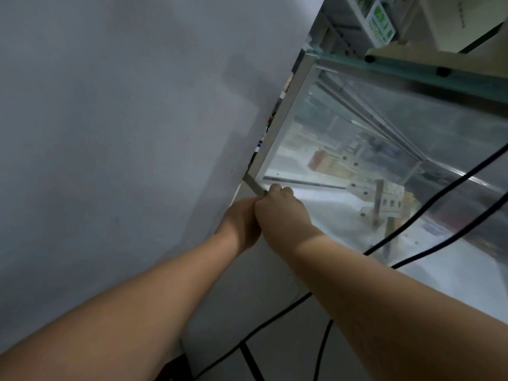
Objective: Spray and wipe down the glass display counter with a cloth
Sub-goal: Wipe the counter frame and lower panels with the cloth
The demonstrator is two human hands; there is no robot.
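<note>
Both forearms reach in; left hand [242, 220] sits tucked behind right hand [280, 209]; right fingers curled, left fingers hidden, what they hold I can't tell; they meet at the lower corner of the glass display counter [412, 119], beside the grey wall [110, 105]; glass hazy, pale metal frame [286, 105], boxes [330, 163] blurred inside.
</note>
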